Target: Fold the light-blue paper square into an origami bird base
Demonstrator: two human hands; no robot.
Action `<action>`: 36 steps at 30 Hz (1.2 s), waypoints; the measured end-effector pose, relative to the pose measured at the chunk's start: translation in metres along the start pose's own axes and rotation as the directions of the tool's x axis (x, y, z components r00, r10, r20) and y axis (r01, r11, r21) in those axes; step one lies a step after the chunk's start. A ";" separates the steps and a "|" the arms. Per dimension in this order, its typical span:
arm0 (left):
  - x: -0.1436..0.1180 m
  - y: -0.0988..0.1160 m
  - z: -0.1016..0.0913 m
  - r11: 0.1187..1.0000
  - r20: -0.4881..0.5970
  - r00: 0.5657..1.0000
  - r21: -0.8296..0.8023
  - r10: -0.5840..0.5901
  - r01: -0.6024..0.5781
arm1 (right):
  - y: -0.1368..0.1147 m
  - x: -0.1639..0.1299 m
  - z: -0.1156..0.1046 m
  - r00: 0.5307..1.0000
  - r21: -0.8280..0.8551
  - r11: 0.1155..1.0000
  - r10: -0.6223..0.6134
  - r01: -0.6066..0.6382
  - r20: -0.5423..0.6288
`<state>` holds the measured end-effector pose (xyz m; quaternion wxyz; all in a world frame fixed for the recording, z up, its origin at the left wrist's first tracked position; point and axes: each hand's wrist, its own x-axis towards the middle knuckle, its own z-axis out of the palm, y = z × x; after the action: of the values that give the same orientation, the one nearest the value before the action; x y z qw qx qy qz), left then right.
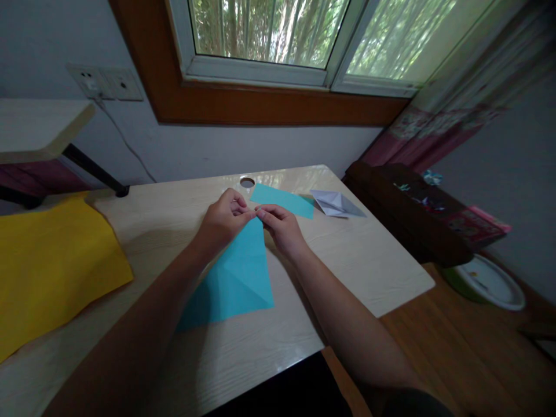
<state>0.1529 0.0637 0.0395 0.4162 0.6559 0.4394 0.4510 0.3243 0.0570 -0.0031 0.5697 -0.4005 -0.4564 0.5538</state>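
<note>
A sheet of light blue paper [241,272] with crease lines lies on the table, its far end raised to a narrow tip. My left hand [226,215] pinches that tip from the left, thumb and forefinger together. From the right, my right hand [280,225] grips the same tip, and the fingertips of both hands meet there. Beyond them rests a blue paper strip [286,200], partly behind my right hand. A folded white paper plane [336,204] sits to the right of the strip.
Yellow paper [56,260] covers the left of the pale table [356,260]. A cable hole [247,182] is near its back edge. A raised shelf [39,127] stands at the left, and a dark wooden cabinet [391,214] beyond the right edge. A white-rimmed tub [490,281] is on the floor.
</note>
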 end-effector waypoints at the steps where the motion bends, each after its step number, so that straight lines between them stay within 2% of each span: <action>1: 0.000 0.000 0.000 1.000 0.006 1.000 -0.002 0.000 0.000 | 0.000 0.000 0.000 1.000 0.004 1.000 0.010 -0.010 0.013; 9: 0.000 -0.002 -0.001 1.000 0.001 1.000 0.012 0.007 -0.007 | -0.008 -0.002 0.003 0.992 0.084 0.990 0.103 -0.109 0.074; 14: 0.000 -0.003 -0.001 1.000 0.003 1.000 0.025 -0.006 0.006 | -0.006 -0.001 -0.001 0.989 0.054 0.991 0.122 -0.127 0.081; 22: 0.001 -0.001 -0.003 1.000 -0.002 1.000 0.024 -0.005 0.005 | -0.011 -0.002 -0.001 0.988 0.062 0.990 0.121 -0.127 0.097; 30: 0.001 -0.004 -0.003 0.999 0.018 1.000 0.035 -0.005 0.004 | -0.011 -0.001 -0.001 0.987 0.038 0.987 0.153 -0.155 0.053; 36: 0.000 -0.006 -0.002 0.997 0.039 0.999 0.075 0.009 -0.012 | -0.010 -0.002 -0.002 0.994 -0.024 0.994 0.104 -0.103 0.045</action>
<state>0.1497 0.0658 0.0349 0.3974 0.6820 0.4444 0.4236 0.3291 0.0546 0.0061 0.5252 -0.4169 -0.4541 0.5867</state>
